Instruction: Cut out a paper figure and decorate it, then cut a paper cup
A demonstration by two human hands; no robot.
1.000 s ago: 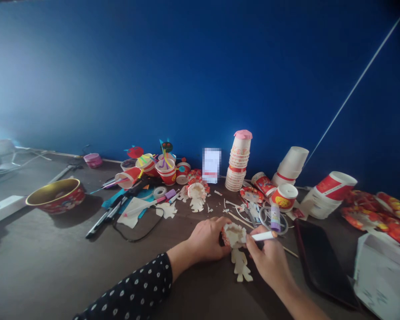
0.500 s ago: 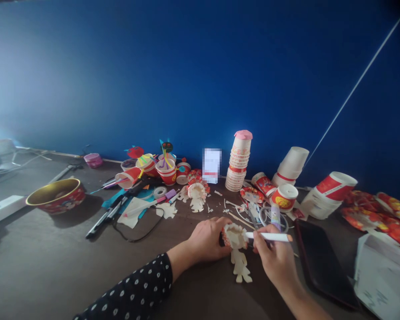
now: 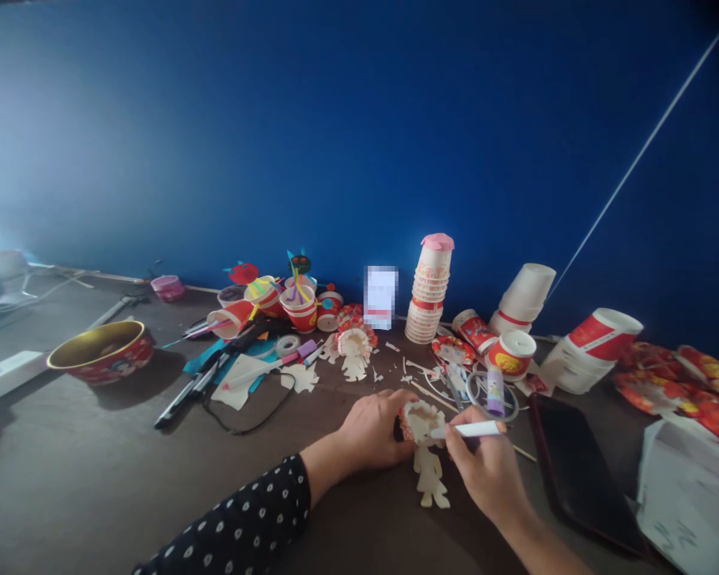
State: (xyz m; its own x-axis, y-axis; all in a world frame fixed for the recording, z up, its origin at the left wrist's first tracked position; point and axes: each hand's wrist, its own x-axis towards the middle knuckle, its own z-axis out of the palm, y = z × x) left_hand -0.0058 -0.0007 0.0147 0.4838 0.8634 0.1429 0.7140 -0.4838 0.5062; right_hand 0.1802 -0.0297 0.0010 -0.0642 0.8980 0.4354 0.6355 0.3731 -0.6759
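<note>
My left hand (image 3: 376, 430) is closed on the left edge of a cut paper cup doll (image 3: 430, 473). The doll has a ragged, scalloped round head with a pale inside and a red patterned outer side, and a flat pale body with arms and legs hanging toward me. My right hand (image 3: 482, 459) grips a white marker (image 3: 478, 430), its tip at the right part of the doll's head. Whether the tip touches the paper I cannot tell. Beyond my hands lies a second, similar cup doll (image 3: 355, 351).
Paper scraps (image 3: 404, 369) litter the table behind my hands. A tall stack of paper cups (image 3: 428, 291) stands near the blue wall. At right lie a black phone (image 3: 584, 471) and a glue stick (image 3: 495, 391). A red and gold bowl (image 3: 105, 355) sits at left.
My right hand has shifted slightly left with the marker, and the marker's tip is now further over the doll's head. The doll's body has turned a little. My left hand stays in place.
</note>
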